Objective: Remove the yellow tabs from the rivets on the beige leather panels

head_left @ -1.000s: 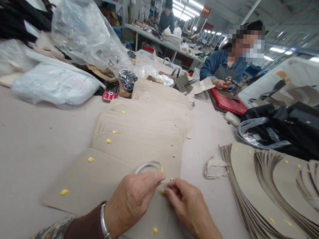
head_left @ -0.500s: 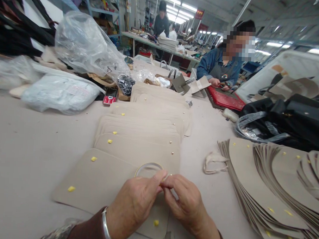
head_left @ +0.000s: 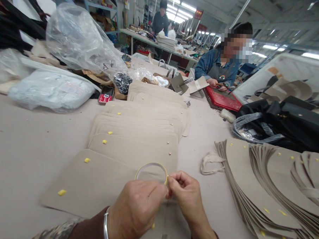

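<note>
A thin ring-shaped roll of yellow-edged tape [head_left: 152,164] stands up from my left hand [head_left: 138,206], whose fingers are closed on its lower part. My right hand [head_left: 186,194] meets it at the right, thumb and fingertips pinched at the roll's edge; a loose tape end between them cannot be made out. Both hands are above a beige panel [head_left: 93,180] with yellow bits of tape [head_left: 87,160] near its corners. Beyond it, overlapping beige panels [head_left: 137,145] run away from me, carrying small metal studs [head_left: 170,154] at the right and yellow bits at the left.
Fanned beige pieces [head_left: 252,180] fill the right side, beside a fabric loop [head_left: 211,164]. Black bags [head_left: 286,121] lie behind them. Plastic-wrapped packs [head_left: 52,92] and a red phone [head_left: 106,95] are at the left. A co-worker [head_left: 217,65] handles something over a red board [head_left: 222,98].
My left hand has turned over the roll, hiding its thumb, and more of the ring shows. My right hand has shifted slightly right, its fingers curled tighter. The view has moved a little.
</note>
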### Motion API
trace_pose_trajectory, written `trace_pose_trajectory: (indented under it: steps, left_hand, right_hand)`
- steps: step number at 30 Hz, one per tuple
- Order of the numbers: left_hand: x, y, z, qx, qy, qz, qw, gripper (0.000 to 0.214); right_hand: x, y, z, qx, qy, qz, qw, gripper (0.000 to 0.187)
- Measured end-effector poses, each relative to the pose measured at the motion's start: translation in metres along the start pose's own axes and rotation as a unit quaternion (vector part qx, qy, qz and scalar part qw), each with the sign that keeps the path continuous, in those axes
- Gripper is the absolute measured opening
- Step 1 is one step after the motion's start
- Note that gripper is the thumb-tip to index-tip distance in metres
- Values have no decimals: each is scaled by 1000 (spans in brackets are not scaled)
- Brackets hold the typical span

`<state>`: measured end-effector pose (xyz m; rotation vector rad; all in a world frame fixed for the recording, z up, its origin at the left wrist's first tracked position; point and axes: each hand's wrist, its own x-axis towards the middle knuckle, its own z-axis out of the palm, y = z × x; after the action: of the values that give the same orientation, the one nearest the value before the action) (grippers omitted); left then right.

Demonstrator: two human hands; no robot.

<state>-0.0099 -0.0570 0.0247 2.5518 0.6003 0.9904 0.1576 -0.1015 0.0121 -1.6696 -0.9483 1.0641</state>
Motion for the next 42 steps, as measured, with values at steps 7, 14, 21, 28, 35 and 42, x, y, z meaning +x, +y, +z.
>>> trace_pose_trajectory:
  steps: [7, 14, 21, 28, 35, 42]
  left_hand:
    - [-4, -28, 5, 146, -105, -98, 979, 10]
    - [-7, -35, 8, 154, -185, -125, 962, 7]
    - [-4, -39, 4, 163, -199, -130, 958, 6]
    - [-11, -39, 15, 214, -151, -84, 961, 16]
    - [-10, -39, 21, 229, -165, -69, 957, 11]
    - [-6, -31, 15, 226, -111, -45, 967, 19]
  right_hand:
    - [22, 11, -29, -16, -40, 77, 996, 38]
    - [24, 11, -20, -159, -71, 43, 984, 25]
    - [25, -3, -15, -336, -71, -79, 936, 14]
    - [14, 12, -27, -303, -22, -110, 946, 13]
    - [1, 22, -15, -389, -6, -230, 892, 18]
    - [9, 10, -11, -415, -18, -199, 888, 18]
